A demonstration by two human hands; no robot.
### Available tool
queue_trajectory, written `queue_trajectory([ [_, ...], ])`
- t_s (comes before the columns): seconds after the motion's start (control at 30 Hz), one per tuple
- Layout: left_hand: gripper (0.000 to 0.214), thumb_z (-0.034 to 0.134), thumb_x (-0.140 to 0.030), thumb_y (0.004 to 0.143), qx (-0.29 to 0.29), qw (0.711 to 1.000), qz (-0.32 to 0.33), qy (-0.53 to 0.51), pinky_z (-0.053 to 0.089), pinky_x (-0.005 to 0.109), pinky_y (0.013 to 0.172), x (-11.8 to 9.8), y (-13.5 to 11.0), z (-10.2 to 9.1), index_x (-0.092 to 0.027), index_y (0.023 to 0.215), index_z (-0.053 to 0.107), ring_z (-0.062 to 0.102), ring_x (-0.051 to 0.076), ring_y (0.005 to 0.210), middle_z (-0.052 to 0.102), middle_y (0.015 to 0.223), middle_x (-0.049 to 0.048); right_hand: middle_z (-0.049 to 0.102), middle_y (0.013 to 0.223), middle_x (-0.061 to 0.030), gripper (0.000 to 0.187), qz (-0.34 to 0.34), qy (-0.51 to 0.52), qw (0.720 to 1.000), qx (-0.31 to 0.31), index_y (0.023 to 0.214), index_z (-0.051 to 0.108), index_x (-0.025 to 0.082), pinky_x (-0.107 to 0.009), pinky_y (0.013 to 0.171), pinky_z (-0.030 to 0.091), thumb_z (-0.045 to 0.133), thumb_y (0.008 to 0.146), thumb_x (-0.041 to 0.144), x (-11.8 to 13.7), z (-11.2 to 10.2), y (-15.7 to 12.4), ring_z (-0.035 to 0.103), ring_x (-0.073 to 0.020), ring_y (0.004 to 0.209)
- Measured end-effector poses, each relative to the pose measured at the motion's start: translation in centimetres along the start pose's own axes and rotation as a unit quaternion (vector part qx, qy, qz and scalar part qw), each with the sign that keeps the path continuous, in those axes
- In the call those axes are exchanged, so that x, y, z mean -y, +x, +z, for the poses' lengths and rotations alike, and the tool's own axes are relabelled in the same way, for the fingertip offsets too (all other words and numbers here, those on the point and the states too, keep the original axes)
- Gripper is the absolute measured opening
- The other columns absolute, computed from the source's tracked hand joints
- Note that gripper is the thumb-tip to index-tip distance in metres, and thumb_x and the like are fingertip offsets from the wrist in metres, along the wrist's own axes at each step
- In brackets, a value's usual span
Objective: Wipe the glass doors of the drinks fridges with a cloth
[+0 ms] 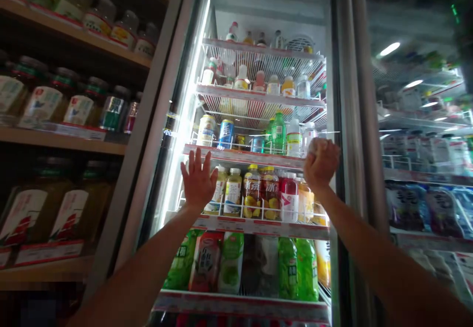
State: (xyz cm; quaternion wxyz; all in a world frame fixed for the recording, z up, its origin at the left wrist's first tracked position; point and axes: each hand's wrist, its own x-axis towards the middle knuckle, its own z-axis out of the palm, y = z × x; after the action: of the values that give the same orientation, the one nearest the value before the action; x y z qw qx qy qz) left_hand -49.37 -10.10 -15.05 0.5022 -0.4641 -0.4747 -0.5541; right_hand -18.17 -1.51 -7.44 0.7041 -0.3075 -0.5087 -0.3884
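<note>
I face a lit drinks fridge with wire shelves of bottles and cans. My left hand is raised with fingers spread, held flat in front of the left side of the middle shelf, near yellow juice bottles. My right hand is curled closed at the right end of that shelf, next to a white bottle. Something pale shows at the top of its fingers, but I cannot make out what. Whether the glass door stands between my hands and the bottles is unclear.
Wooden shelves with jars and large bottles stand on the left. A second glass-door fridge stands on the right. Green bottles fill the lower fridge shelf. The metal door frame runs beside my right hand.
</note>
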Motion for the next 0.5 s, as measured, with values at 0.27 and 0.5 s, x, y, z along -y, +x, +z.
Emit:
queue_trajectory([
  [0.27,0.052,0.039,-0.036,0.089,0.01,1.0,0.017,0.013,0.015,0.054,0.11,0.3,-0.1,-0.6,-0.016,0.137,0.037,0.018,0.029,0.138,0.026,0.147,0.0148,0.032,0.145,-0.0036,0.049,-0.303,0.06,0.933,0.182,0.134,0.04,0.028,-0.047,0.109,0.023,0.042,0.085,0.024,11.4,-0.1,-5.5,0.019,-0.0231,0.137],
  [0.5,0.051,0.038,-0.035,0.089,0.021,0.998,0.042,0.042,0.019,0.053,0.109,0.8,-0.6,-0.7,-0.015,0.136,0.037,0.019,0.029,0.138,0.028,0.146,0.0161,0.035,0.142,-0.0135,0.049,-0.037,0.037,0.998,0.037,0.133,0.042,0.018,-0.057,0.104,0.025,0.041,0.084,0.025,6.2,1.5,-0.6,0.025,-0.0307,0.134],
])
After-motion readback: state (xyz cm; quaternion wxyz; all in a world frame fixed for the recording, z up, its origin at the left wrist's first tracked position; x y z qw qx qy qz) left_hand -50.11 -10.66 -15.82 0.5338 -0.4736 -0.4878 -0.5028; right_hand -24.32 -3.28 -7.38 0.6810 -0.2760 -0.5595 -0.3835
